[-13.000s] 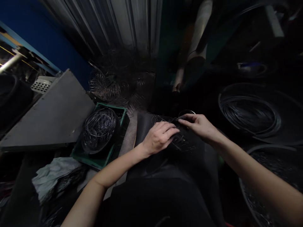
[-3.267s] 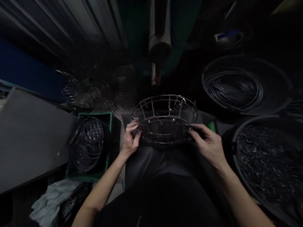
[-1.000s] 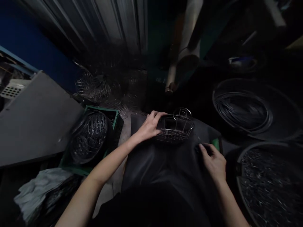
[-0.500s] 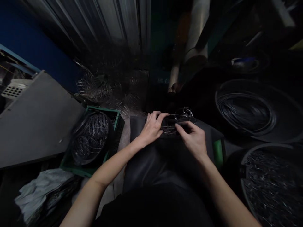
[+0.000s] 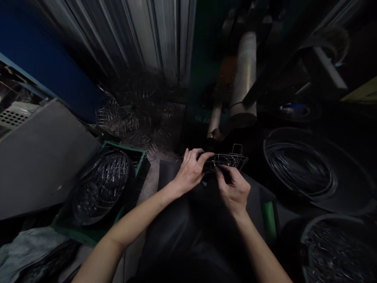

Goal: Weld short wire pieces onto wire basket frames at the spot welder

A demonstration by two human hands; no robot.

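A small round wire basket (image 5: 231,160) lies tilted, seen almost edge-on, at the far end of a dark sheet (image 5: 188,220) over my lap. My left hand (image 5: 191,172) curls round the basket's left rim. My right hand (image 5: 232,188) is closed just below and in front of the rim, fingertips pinched at the wire; whatever small part they pinch is too dark to make out.
A green crate (image 5: 138,157) with stacked wire baskets (image 5: 101,184) stands at my left. More wire baskets (image 5: 129,118) are heaped behind it. A tub of coiled wire (image 5: 297,165) sits right, a tub of small metal pieces (image 5: 338,247) lower right. A grey board (image 5: 38,153) lies left.
My right hand left the sheet at my right and came up to the basket's front rim. The basket has tipped flatter and my view has lifted a little.
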